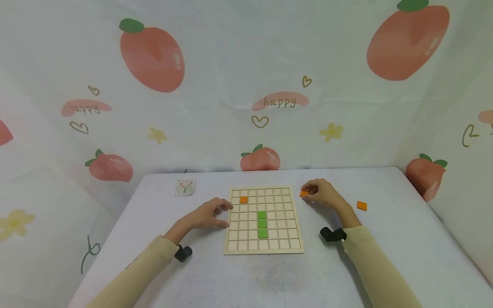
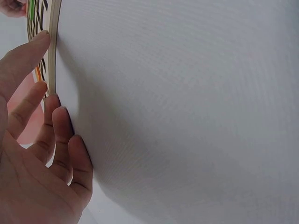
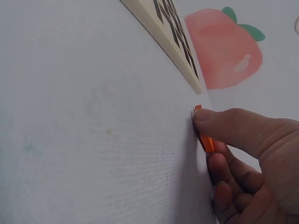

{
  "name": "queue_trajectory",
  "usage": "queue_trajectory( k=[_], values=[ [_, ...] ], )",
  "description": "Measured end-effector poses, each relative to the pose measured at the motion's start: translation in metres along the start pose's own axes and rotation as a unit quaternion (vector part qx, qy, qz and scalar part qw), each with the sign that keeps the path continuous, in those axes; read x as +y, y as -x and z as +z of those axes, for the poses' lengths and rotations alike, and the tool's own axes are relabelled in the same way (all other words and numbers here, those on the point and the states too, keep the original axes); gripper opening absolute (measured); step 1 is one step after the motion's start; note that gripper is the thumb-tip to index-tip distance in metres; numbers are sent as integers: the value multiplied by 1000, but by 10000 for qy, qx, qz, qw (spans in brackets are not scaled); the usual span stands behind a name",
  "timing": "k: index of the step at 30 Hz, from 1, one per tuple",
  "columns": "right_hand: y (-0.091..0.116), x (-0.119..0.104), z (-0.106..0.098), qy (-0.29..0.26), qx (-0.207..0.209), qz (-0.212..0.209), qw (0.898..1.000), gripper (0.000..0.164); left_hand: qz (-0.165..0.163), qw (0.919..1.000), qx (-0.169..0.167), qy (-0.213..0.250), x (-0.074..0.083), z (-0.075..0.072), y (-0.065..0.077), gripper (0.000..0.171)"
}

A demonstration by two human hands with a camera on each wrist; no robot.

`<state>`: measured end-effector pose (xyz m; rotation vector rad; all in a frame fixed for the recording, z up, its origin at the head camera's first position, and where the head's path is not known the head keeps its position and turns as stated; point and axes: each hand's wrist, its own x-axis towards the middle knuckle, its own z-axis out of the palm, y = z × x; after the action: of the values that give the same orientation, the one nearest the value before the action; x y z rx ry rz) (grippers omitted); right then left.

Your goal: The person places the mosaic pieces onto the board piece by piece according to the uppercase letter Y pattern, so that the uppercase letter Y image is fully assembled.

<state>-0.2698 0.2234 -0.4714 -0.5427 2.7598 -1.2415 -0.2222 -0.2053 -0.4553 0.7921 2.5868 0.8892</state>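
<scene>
My right hand pinches an orange tile between thumb and fingers, just off the grid board, at its two o'clock. My left hand, fingers spread, touches the board's nine-o'clock edge. A loose tile lies at three o'clock from the pinched one.

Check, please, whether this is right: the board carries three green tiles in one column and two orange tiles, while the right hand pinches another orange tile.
Not quite: the head view shows one orange tile on the board, not two. Three green tiles do form one column, and the right hand pinches another orange tile.
</scene>
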Motion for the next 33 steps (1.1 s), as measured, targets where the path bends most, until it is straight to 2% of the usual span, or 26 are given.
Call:
queue_trajectory(
  k=[10,18,27,33],
  values=[
    [5,4,-4,-85,-25,-144,9999,27,97,10000,5,-13,0,0,-2,53],
    [10,7,-4,-437,-160,-487,9977,25,-21,10000,14,-38,-1,1,-1,52],
    [18,5,-3,-640,-299,-442,9965,25,-52,10000,32,-34,-3,1,-2,51],
    [24,2,0,-635,-414,-621,9952,24,-85,10000,52,-2,-5,1,-2,51]
  ],
)
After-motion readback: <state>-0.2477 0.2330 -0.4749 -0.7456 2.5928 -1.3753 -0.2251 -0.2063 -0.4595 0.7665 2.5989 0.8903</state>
